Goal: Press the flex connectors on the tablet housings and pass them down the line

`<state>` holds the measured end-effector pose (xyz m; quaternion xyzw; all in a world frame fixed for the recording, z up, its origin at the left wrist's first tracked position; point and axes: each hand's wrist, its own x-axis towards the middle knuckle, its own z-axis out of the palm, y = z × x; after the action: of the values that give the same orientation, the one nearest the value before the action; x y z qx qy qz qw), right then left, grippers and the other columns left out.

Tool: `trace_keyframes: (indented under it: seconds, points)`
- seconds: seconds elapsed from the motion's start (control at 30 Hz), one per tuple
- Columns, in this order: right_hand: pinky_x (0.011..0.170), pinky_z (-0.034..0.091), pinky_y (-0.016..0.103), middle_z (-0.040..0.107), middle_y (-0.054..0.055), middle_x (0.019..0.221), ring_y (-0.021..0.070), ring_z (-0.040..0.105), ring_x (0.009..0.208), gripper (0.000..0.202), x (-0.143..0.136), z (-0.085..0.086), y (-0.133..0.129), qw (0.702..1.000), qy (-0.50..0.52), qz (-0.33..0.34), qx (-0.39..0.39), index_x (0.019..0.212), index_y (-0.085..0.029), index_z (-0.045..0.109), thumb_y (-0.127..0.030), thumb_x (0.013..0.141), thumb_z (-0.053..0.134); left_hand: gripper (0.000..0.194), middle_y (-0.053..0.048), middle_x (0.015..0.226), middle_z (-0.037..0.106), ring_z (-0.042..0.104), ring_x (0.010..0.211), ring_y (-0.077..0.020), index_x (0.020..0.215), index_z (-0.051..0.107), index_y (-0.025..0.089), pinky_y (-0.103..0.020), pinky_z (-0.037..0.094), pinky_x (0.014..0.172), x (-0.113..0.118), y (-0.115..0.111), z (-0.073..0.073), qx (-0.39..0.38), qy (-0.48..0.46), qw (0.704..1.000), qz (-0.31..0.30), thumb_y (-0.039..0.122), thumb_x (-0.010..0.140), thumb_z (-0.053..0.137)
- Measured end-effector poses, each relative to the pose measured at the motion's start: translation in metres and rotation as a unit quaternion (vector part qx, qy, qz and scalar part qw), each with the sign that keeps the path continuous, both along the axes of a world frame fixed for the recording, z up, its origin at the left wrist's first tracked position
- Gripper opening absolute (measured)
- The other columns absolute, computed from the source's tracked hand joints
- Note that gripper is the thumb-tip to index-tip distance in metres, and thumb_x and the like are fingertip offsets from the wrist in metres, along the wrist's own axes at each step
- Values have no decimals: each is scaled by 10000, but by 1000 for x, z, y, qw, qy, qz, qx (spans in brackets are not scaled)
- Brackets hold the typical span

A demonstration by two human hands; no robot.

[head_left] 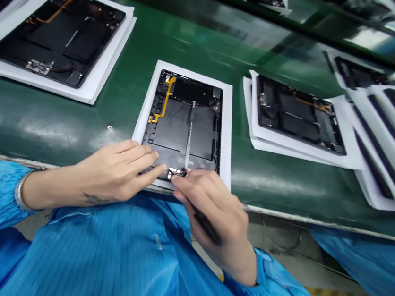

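Resting its fingers along the near left part of an opened tablet body (173,126), the left hand (120,170) is loosely extended, gripping nothing I can see. The right hand (214,207) is closed around a dark tool (209,227), its tip hidden behind fingers beside a small circuit board (176,171) at the tablet's near edge.

That tablet lies on a white sheet (229,137) at the front of the green bench (272,182). White print runs along its grey ribbon strip (190,128), too tiny for me to read; a pale round logo (181,160) with faint marks near the board is just as illegible. The hands cover the near corners.

Another tablet body on the left (56,39) carries a similar unreadable line, as does the one on the right (295,116). Beyond that, a slanting pile of sheets and dark panels (390,146) is cut off by the view's edge, and the far side blurs.
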<state>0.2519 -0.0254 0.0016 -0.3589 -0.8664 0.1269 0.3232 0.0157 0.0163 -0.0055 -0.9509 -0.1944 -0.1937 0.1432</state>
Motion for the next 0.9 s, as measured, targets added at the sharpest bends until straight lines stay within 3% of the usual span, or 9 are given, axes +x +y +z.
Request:
trace_keyframes:
  seconds: [0.13,0.43,0.57,0.67,0.73,0.8,0.9]
  points:
    - [796,577,340,648,69,786,205,623,870,107,1,4,1,994,-91,24,63,1026,-87,640,-122,972,554,263,-166,1151,720,684,1010,-271,1209,656,62,-381,543,851,-1,-4,-4,-8,-7,1000,7,141,988,537]
    - [801,577,360,657,64,836,207,644,878,193,3,1,-6,998,-56,26,-14,1139,-149,627,-131,953,581,251,-158,1138,725,695,999,-269,1188,666,68,-380,551,840,1,-5,-5,-18,-27,999,14,132,993,521]
    - [771,569,357,687,71,905,206,664,874,233,4,-1,-5,997,26,15,-64,1149,-181,644,-101,938,583,269,-154,1164,721,699,1009,-262,1217,658,85,-382,556,851,-1,-5,-8,-35,-22,999,12,130,989,523]
    - [797,562,364,721,57,945,200,682,879,250,5,-7,-1,985,154,-23,-79,1106,-211,689,-72,927,582,334,-116,1196,714,685,1076,-244,1222,661,143,-398,565,912,-9,0,-5,-116,-42,992,15,69,975,449]
    - [815,555,365,743,40,955,198,692,892,251,4,-13,2,970,222,-61,-78,1069,-235,719,-75,926,590,415,-97,1311,662,615,1241,-248,1279,636,191,-436,533,1037,-17,8,2,-210,-98,971,63,48,958,416]
    - [799,551,358,754,29,948,196,697,888,240,2,-19,5,958,261,-92,-80,1046,-255,736,-96,934,595,490,-104,1500,517,489,1400,-277,1434,518,233,-483,492,1109,-25,21,9,-305,-161,929,132,98,972,430]
    - [762,555,347,760,26,941,193,699,864,211,-2,-24,6,946,291,-115,-79,1037,-261,743,-134,945,602,601,-162,1660,242,420,1457,-316,1594,237,249,-497,547,1037,-29,40,19,-467,-203,844,166,251,1026,436]
